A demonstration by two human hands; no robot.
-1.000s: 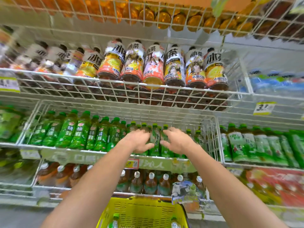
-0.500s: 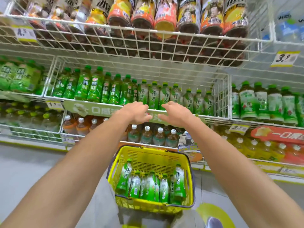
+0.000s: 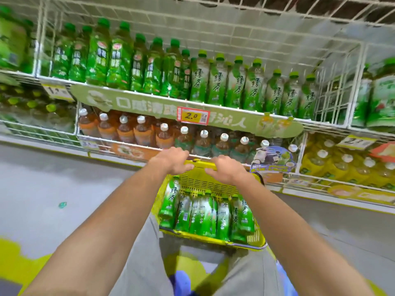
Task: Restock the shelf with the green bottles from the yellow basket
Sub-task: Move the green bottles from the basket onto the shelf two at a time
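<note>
The yellow basket [image 3: 243, 244] sits low in the middle, in front of my legs, with several green bottles [image 3: 203, 214] lying side by side in it. My left hand [image 3: 173, 160] and my right hand [image 3: 226, 169] hover palm down over the basket's far rim, fingers loosely curled and holding nothing. Whether they touch the rim I cannot tell. Above them, the white wire shelf [image 3: 327, 124] carries a row of the same green tea bottles [image 3: 237, 84], with a gap at its right end.
Darker green bottles [image 3: 115, 58] fill the shelf's left part. Brown tea bottles with white caps [image 3: 162, 135] stand on the shelf below, yellow drinks [image 3: 342, 165] to the right. A red price tag [image 3: 193, 116] hangs on the shelf edge. Grey floor lies left.
Both hands have dropped from the green-bottle shelf down to the basket's far rim. My view has tilted down, so the basket now shows in full.
</note>
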